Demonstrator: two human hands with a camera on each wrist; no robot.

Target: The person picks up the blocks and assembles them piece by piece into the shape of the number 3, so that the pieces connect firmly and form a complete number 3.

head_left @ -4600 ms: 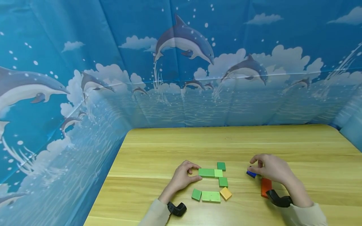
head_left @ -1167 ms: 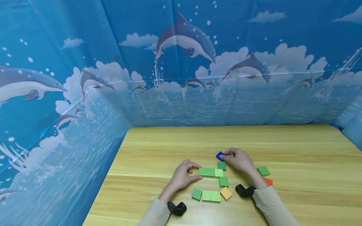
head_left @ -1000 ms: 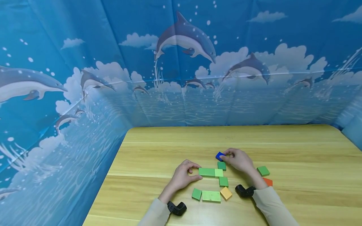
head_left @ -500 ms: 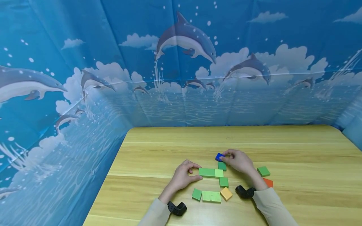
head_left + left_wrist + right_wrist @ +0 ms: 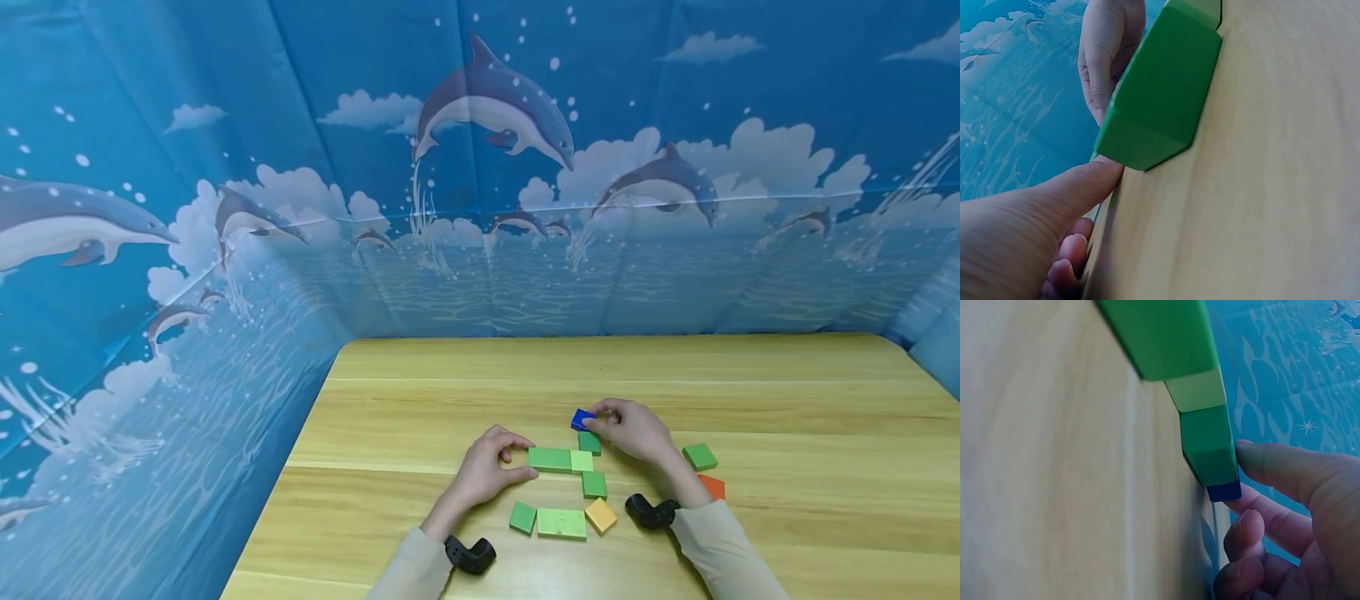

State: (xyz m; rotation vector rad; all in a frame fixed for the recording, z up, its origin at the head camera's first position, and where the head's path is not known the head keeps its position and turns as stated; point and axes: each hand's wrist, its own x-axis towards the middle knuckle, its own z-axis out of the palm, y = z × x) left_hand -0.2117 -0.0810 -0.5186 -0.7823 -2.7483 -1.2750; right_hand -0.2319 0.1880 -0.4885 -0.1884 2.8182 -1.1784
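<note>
My right hand (image 5: pixel 633 427) pinches a small blue block (image 5: pixel 580 418) at the far end of a flat arrangement. Directly before it lies a dark green square block (image 5: pixel 590 443); in the right wrist view the blue block (image 5: pixel 1225 491) looks to be up against it. A light green square block (image 5: pixel 581 461) and another green square block (image 5: pixel 594 484) continue the column toward me. Thumb and index finger of my left hand (image 5: pixel 483 471) hold the left end of a long green block (image 5: pixel 550 459), which butts against the light green square.
Nearer me lie a green block (image 5: pixel 522 517), a long light green block (image 5: pixel 561 523) and a yellow-orange block (image 5: pixel 601 516). Beyond my right forearm are a green block (image 5: pixel 700 456) and a partly covered red block (image 5: pixel 712 486). A dolphin-print curtain (image 5: pixel 480 275) borders the wooden table (image 5: pixel 450 375).
My right hand has carried the blue block leftward from the right side to the column's far end, then eased it slightly nearer the dark green square. My left hand stays put.
</note>
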